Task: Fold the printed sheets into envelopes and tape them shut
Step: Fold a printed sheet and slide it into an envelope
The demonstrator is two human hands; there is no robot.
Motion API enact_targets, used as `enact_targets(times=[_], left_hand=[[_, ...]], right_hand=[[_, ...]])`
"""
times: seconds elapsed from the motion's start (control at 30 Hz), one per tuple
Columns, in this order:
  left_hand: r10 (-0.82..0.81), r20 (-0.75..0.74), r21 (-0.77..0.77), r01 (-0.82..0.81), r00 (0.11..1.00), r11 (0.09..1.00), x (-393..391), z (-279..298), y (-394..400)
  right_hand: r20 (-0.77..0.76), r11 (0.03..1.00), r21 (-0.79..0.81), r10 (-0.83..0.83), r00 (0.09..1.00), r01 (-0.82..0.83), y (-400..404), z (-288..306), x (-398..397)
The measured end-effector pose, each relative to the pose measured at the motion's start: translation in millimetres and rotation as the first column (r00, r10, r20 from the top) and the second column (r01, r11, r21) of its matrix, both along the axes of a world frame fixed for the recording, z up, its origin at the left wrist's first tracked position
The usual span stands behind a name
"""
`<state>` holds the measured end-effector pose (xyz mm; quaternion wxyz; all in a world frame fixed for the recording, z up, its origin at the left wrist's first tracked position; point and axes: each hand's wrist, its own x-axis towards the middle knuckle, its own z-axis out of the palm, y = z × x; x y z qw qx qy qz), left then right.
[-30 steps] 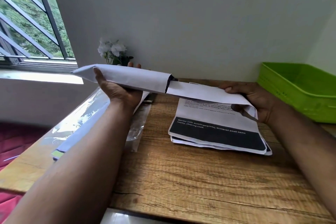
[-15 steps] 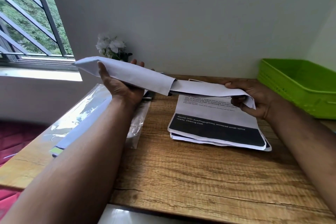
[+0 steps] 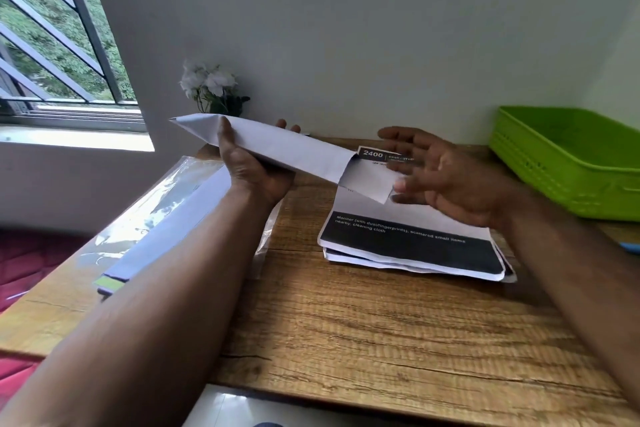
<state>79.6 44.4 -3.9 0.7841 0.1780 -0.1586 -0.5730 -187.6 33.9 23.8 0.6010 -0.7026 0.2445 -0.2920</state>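
Fingers and thumb of the left hand (image 3: 256,172) curl round a white envelope (image 3: 277,146) held above the wooden table (image 3: 381,322). A folded sheet (image 3: 372,180) protrudes rightward; the right hand (image 3: 446,177), fingers spread, blurred, sits at its end, over the printed stack (image 3: 412,246).

A wooden desk (image 3: 381,340) stands against a grey wall (image 3: 346,28) beside a barred window (image 3: 52,45).

Your right hand (image 3: 446,177) is blurring at the fingertips, so whether it is touching the folded sheet (image 3: 370,180) is unclear. The envelope (image 3: 277,146) is hiding most of that sheet and your left hand's (image 3: 256,170) fingers, while the green tray (image 3: 568,163) is running off the right edge.
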Motion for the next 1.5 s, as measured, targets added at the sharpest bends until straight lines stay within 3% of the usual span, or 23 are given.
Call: enact_targets(times=[0.07, 0.13, 0.27, 0.4, 0.53, 0.67, 0.73, 0.87, 0.97, 1.03, 1.07, 1.1, 1.13, 1.17, 1.2, 1.23, 1.33, 1.4, 1.5], left_hand=[[-0.006, -0.014, 0.0, 0.006, 1.0, 1.0, 1, 0, -1], [-0.036, -0.023, -0.004, 0.036, 0.999, 0.999, -3, 0, -2], [-0.15, 0.06, 0.043, 0.148, 0.987, 0.988, -23, 1, 2], [-0.27, 0.149, 0.08, 0.261, 0.951, 0.962, -32, 4, 7], [-0.207, 0.118, 0.112, 0.194, 0.971, 0.975, -26, 6, 6], [-0.192, 0.127, 0.144, 0.173, 0.973, 0.974, -25, 9, 7], [-0.262, 0.237, 0.141, 0.234, 0.935, 0.962, -35, 11, 11], [-0.468, 0.423, 0.228, 0.409, 0.775, 0.884, -58, 12, 15], [-0.516, 0.568, 0.366, 0.365, 0.642, 0.856, -68, 12, 13], [-0.406, 0.758, 0.361, 0.19, 0.51, 0.913, -72, 10, 13], [-0.307, 0.88, 0.311, 0.05, 0.361, 0.949, -72, 8, 14], [-0.19, 0.971, 0.206, -0.105, 0.145, 0.973, -71, 6, 13], [-0.095, 0.993, 0.078, -0.212, -0.069, 0.974, -68, 3, 11], [-0.041, 0.973, -0.019, -0.256, -0.226, 0.967, -65, 1, 10], [-0.01, 0.95, -0.07, -0.244, -0.313, 0.967, -64, 3, 12], [-0.003, 0.921, -0.078, -0.194, -0.39, 0.978, -63, 3, 12], [-0.112, 0.783, 0.08, -0.079, -0.612, 0.994, -58, 0, 7], [-0.173, 0.723, 0.163, -0.079, -0.669, 0.984, -57, -1, 7], [-0.117, 0.703, 0.087, -0.078, -0.701, 0.993, -57, 1, 9]], right_hand=[[-0.196, 0.952, -0.301, -0.123, 0.973, 0.059, 2, 0, -3], [-0.182, 0.87, -0.47, -0.258, 0.949, 0.147, 6, -1, 5], [-0.002, 0.756, -0.608, -0.306, 0.952, 0.242, 15, -11, 24], [-0.043, 0.577, -0.791, -0.382, 0.923, 0.202, 20, -14, 31], [-0.082, 0.518, -0.849, -0.328, 0.941, 0.106, 19, -7, 22], [0.026, 0.421, -0.895, -0.287, 0.958, 0.15, 20, -3, 18], [0.055, 0.267, -0.95, -0.364, 0.93, 0.161, 21, -8, 25], [0.09, -0.061, -0.996, -0.499, 0.862, 0.068, 22, -12, 31], [0.084, -0.156, -0.988, -0.609, 0.788, -0.015, 18, -8, 28], [0.037, -0.141, -0.986, -0.695, 0.718, -0.086, 16, -6, 26], [-0.045, -0.067, -0.989, -0.712, 0.701, -0.13, 13, -6, 24], [-0.181, 0.071, -0.98, -0.7, 0.69, -0.184, 10, -7, 21], [-0.358, 0.266, -0.934, -0.649, 0.672, -0.24, 7, -8, 18], [-0.526, 0.475, -0.836, -0.554, 0.645, -0.274, 4, -10, 15], [-0.636, 0.639, -0.719, -0.446, 0.63, -0.274, 3, -11, 12], [-0.68, 0.734, -0.631, -0.368, 0.635, -0.251, 2, -13, 9], [-0.66, 0.777, -0.596, -0.33, 0.675, -0.204, -1, -13, 5], [-0.644, 0.752, -0.624, -0.339, 0.686, -0.214, -3, -14, 5], [-0.62, 0.725, -0.649, -0.326, 0.713, -0.233, -4, -16, 7]])
